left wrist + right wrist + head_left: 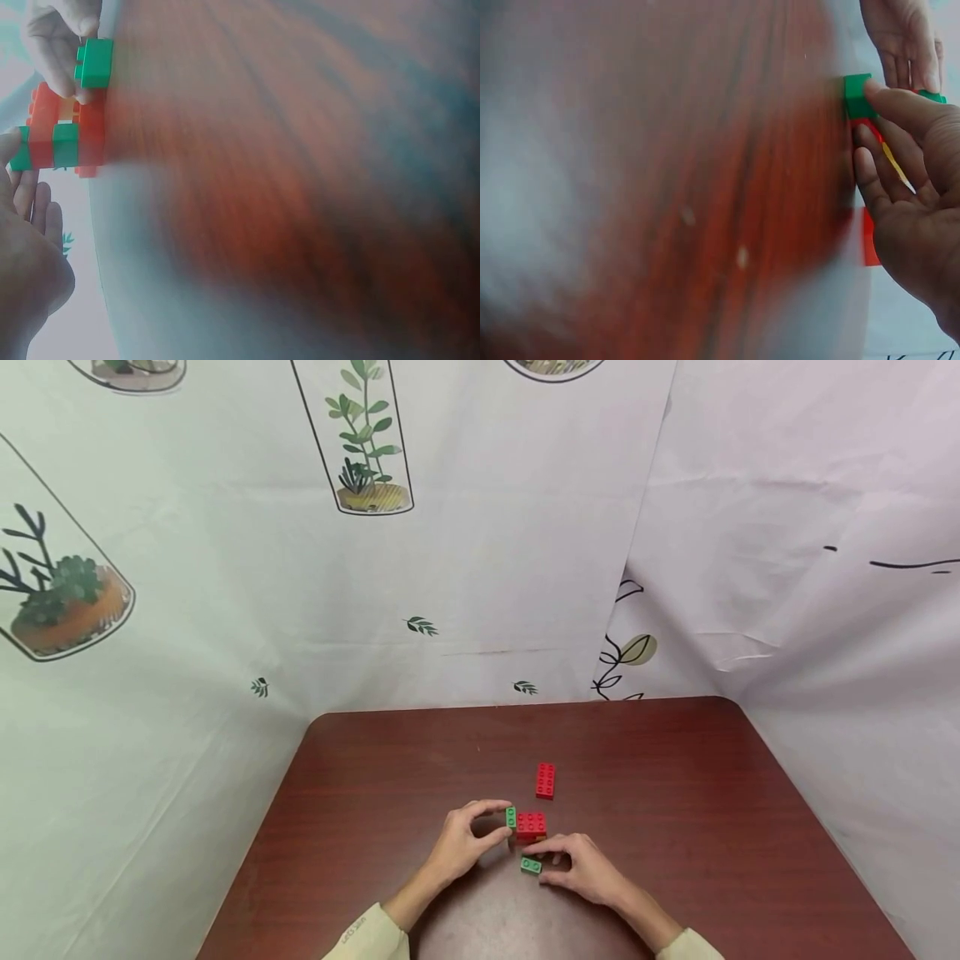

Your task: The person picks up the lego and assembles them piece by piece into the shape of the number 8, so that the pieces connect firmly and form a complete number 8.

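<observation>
On the dark red-brown table (pixel 375 777) stands a small block of red bricks (pixel 531 826) with a green brick (pixel 511 817) on its left side. My left hand (pixel 468 837) pinches that green brick between thumb and forefinger. My right hand (pixel 581 864) grips a second small green brick (pixel 530 865) just in front of the red block. In the left wrist view the red and green stack (pixel 64 135) and the green brick (pixel 95 63) in the other hand show at the far left. The right wrist view shows my right fingers on the green brick (pixel 856 96).
A separate long red brick (pixel 545 780) lies on the table a little behind the block. Printed white cloth walls (pixel 480 568) close in the back and both sides. Bare tabletop lies to the left, right and back.
</observation>
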### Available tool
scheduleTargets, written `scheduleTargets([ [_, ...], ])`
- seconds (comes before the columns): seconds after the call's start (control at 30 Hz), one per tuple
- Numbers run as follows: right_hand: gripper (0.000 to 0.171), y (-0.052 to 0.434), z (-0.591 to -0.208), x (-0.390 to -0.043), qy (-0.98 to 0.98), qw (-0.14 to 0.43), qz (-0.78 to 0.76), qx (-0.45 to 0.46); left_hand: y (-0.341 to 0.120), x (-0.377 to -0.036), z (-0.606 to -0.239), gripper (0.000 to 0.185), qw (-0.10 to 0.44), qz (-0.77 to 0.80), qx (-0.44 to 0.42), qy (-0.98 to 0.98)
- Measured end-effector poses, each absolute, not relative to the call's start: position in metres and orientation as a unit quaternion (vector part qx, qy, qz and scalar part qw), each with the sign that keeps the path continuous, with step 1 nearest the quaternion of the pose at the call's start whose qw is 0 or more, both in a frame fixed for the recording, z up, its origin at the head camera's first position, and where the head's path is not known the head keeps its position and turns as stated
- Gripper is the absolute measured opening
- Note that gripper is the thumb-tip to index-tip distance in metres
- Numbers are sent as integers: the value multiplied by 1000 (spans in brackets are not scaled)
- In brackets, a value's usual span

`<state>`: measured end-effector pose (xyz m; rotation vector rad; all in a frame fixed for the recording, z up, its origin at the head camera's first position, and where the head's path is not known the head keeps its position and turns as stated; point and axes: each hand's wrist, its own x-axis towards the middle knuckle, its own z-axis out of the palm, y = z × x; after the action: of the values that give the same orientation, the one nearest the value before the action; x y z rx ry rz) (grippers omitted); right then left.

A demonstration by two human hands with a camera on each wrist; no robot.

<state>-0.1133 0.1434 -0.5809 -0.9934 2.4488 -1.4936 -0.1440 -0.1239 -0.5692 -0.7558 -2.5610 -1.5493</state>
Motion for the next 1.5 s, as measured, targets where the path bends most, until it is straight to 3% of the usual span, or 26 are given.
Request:
scheduleTargets([
  [0.4,42,145,-575,-128,808,146,-468,-328,-126,-146,-571,38,18,-507,-236,-829],
  [0.7,41,145,-575,-137,793,185,-463,-350,-127,-146,-572,36,11,-518,-227,-825],
  [1.23,37,146,-578,-132,787,137,-492,-346,-125,-147,-571,34,11,-532,-214,-819],
  [1.5,37,149,-577,-125,792,149,-505,-310,-124,-145,-570,34,7,-534,-210,-819],
])
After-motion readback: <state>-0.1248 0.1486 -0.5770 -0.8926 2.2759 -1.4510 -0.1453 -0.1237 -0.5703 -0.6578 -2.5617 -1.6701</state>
